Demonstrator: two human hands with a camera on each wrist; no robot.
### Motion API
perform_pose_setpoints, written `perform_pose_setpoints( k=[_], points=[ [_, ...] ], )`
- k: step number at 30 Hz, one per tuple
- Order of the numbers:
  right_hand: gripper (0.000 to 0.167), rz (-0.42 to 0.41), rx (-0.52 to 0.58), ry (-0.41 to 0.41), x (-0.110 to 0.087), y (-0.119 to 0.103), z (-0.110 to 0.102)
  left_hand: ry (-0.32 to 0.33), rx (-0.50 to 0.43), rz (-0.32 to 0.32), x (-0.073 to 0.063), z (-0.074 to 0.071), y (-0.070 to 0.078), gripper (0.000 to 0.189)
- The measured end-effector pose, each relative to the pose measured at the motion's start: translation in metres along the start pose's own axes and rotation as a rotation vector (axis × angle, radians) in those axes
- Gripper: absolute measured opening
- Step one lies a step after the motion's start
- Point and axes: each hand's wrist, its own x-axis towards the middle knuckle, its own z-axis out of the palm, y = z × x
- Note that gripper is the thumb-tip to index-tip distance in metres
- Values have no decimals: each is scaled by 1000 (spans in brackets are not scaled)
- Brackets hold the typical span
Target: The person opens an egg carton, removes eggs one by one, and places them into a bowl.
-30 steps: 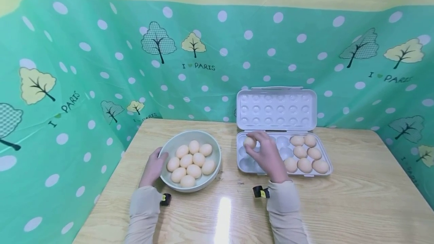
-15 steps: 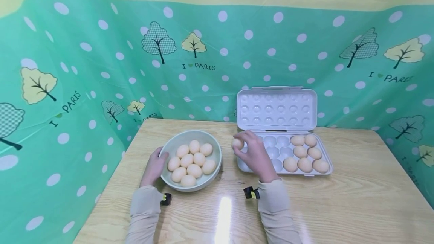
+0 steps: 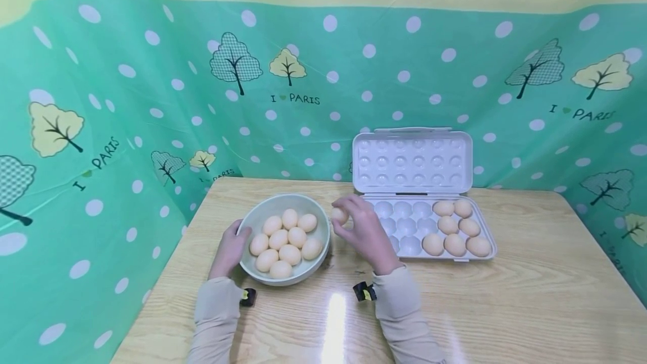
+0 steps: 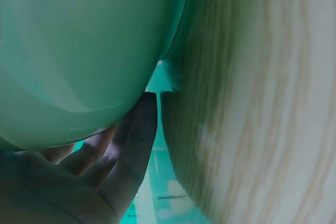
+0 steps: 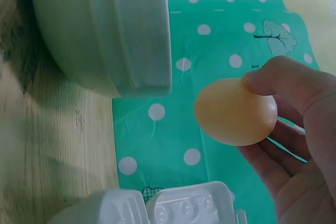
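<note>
My right hand [image 3: 365, 232] pinches a pale brown egg [image 5: 236, 111] between thumb and fingers. In the head view it is in the gap between bowl and carton, the egg right by the bowl's right rim. A pale green bowl [image 3: 318, 265] with several eggs [image 3: 278, 239] in it stands at the left. My left hand [image 3: 230, 249] grips this bowl's left side, thumb over the rim; the left wrist view has its fingers [image 4: 134, 150] along the outer wall. To the right lies an opened egg carton [image 3: 462, 262], with several eggs [image 3: 447, 224] in its right part and bare cups at left.
The carton's raised lid [image 3: 413, 163] stands upright close to the green patterned curtain [image 3: 303, 128] behind the table. Both containers rest on the wooden table [image 3: 531, 274], whose left edge runs down beside my left arm.
My right hand has moved left with the egg, from over the carton's left cups to beside the bowl. Carton cups it covered now show. The left hand and bowl have stayed in place.
</note>
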Motion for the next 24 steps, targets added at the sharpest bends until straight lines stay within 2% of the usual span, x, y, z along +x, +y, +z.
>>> perform_pose_setpoints(
  k=[6, 18, 24],
  points=[
    [28, -46, 7, 13, 2, -7, 7, -1, 2, -3, 1, 1, 1, 51],
    [27, -92, 95, -26, 4, -17, 17, -5, -11, -1, 1, 0, 0, 52],
    [28, -100, 151, -84, 2, -23, 26, -9, -6, 3, 1, 0, -1, 51]
  ],
)
